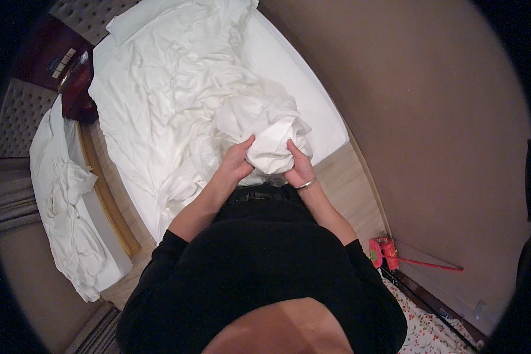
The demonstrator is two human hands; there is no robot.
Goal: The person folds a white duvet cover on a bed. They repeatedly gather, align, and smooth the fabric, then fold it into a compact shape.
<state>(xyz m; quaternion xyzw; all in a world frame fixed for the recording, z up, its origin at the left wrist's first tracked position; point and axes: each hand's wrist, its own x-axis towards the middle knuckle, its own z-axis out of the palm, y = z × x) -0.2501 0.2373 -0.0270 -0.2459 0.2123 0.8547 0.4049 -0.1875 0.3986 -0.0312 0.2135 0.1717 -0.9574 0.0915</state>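
Both my hands hold a gathered bunch of white bedding fabric [272,148] in front of my waist, over the near end of a bed. My left hand [237,163] grips its left side, thumb on top. On its right side is my right hand [299,164], thumb on top and fingers underneath, with a metal bangle at the wrist. The bunch seems to run into the crumpled white duvet [172,88] spread over the bed. A white fitted sheet or mattress [318,110] shows along the bed's right side. The fingers under the fabric are partly hidden.
A second bed with rumpled white bedding [71,212] stands at the left, beyond a strip of wooden floor [119,194]. Between the tufted headboards is a dark red nightstand [80,93]. A brown wall [425,110] runs along the right. A red-handled cleaning tool [425,262] lies lower right, near cherry-patterned fabric [418,314].
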